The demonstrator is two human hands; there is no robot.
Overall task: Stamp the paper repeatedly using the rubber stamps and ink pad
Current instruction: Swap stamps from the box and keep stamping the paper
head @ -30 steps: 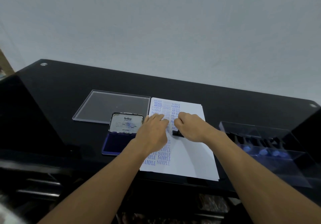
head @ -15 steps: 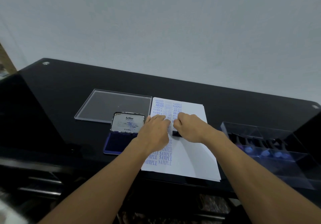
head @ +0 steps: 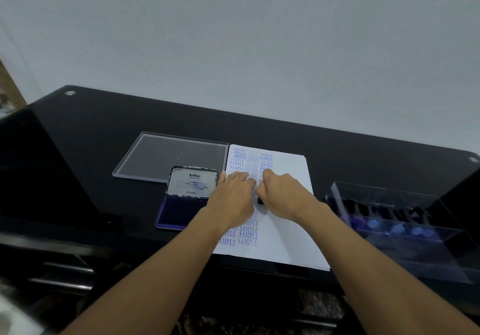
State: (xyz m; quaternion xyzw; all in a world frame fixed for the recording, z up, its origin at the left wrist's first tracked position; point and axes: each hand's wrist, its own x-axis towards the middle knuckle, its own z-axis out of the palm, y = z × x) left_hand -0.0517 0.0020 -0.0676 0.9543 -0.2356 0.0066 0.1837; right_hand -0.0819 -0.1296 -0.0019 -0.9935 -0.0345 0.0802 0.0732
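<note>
**Blue words on the sheet, a brand on the lid**

The raised lid of the ink pad (head: 191,181) carries a label headed "Artline" in dark print; the small lines under it are too fine to read. The paper (head: 285,230) bears blue stamped words in columns; at top left "AMENDED" is repeated, with rows of "SAMPLE" below; the middle column shows a faint "EXPRESS", then "FAX OUT" twice; the right column reads "SAMPLE" twice, "AIR MAIL" twice, then lines beginning "FR", cut off by the right hand (head: 283,194); nearer than the left hand (head: 233,194) "SAMPLE" repeats in two columns, the left one partly hidden by the forearm; the rubber stamp (head: 260,201) in the right hand shows no legible lettering.
</note>
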